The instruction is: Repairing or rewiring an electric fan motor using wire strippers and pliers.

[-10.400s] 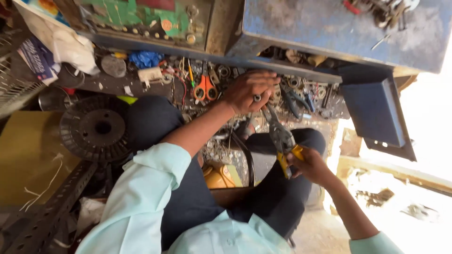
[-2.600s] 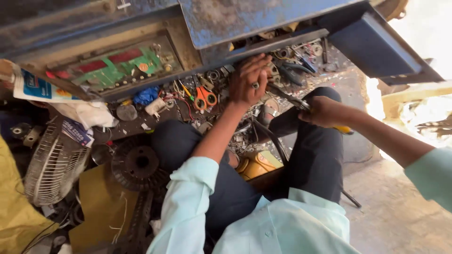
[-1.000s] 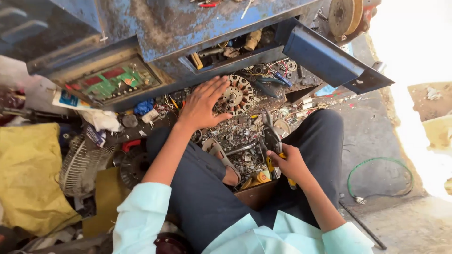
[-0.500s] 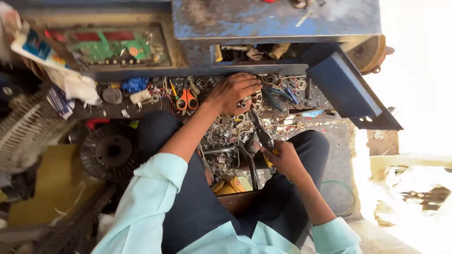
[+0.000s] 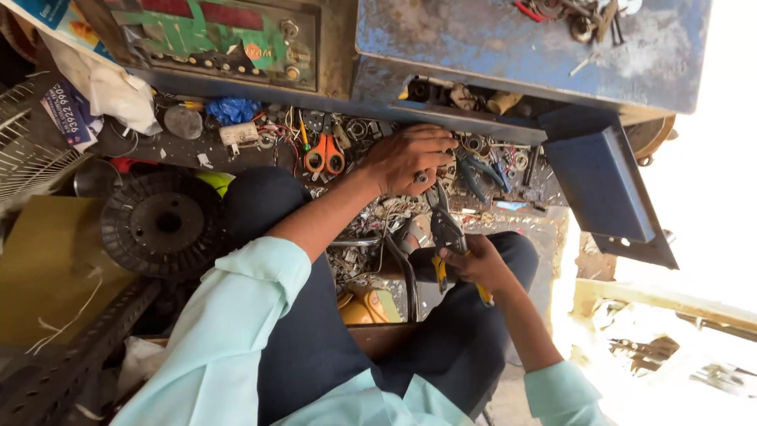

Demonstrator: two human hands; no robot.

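L hand [image 5: 410,158]: fingers curled down into the clutter of small metal parts [image 5: 378,217], pinching a small ring-like bit at the fingertips. What exactly it grips, can't tell; too small.
R hand [image 5: 479,267]: wrapped tight round the yellow handles of the pliers [image 5: 446,233], nose pointing up toward the L hand, just below it. Whether the nose is shut on anything, can't tell.
Landmark: blue cabinet [image 5: 528,55], w/ hinged blue flap [image 5: 603,185] hanging open at its right.
Where things lie: L hand sits right under the cabinet's lower edge; pliers just below that, over the person's lap. Orange-handled scissors [image 5: 324,154] left of the L hand, same shelf line under the cabinet. More pliers, blue-handled, right of the L hand, near the flap.
Doing it well (my read): keep the small bit steady btw fingertips, bring the plier nose square to it, squeeze slow. A loose part dropped here vanishes in the scrap.
Surface: no clean bench. Floor-level heap of washers, wire, screws, dusty and oily.
Room: cramped repair spot. Black wire spool [image 5: 162,225] well left of the cabinet, by the knee; fan guard [image 5: 31,150] further left; green control panel [image 5: 229,39] adjoining the cabinet's left side. Hard sunlight beyond the flap, washed out.
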